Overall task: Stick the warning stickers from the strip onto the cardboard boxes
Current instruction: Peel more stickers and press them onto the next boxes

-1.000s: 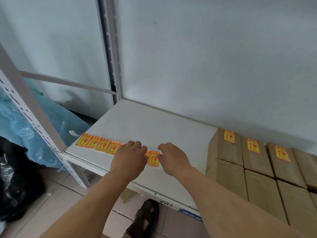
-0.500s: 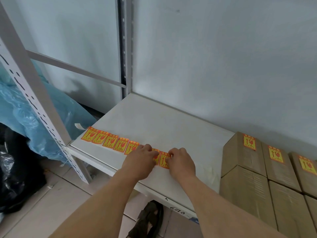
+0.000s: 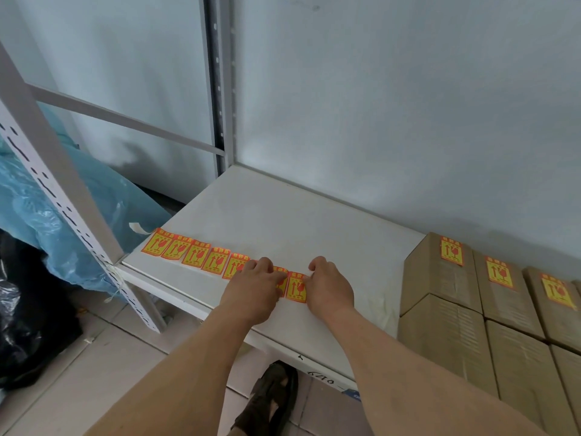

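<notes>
A strip of orange-and-yellow warning stickers (image 3: 195, 254) lies along the front of the white shelf (image 3: 283, 221). My left hand (image 3: 254, 287) rests palm down on the strip's right part, pressing it flat. My right hand (image 3: 330, 286) sits at the strip's right end, fingertips pinched at the edge of the last sticker (image 3: 296, 287). Brown cardboard boxes (image 3: 440, 284) stand stacked at the shelf's right side. Three of the top boxes carry a sticker (image 3: 451, 250).
A white perforated shelf upright (image 3: 63, 196) rises at the left, with a rear post (image 3: 221, 89) against the grey wall. Blue plastic sheeting (image 3: 63, 212) and a black bag (image 3: 28, 319) lie on the floor at the left. A sandalled foot (image 3: 270, 401) stands below the shelf.
Both hands have closed in on the strip's right end; my right fingers now pinch the last sticker's edge. The view has swung left, so fewer boxes show.
</notes>
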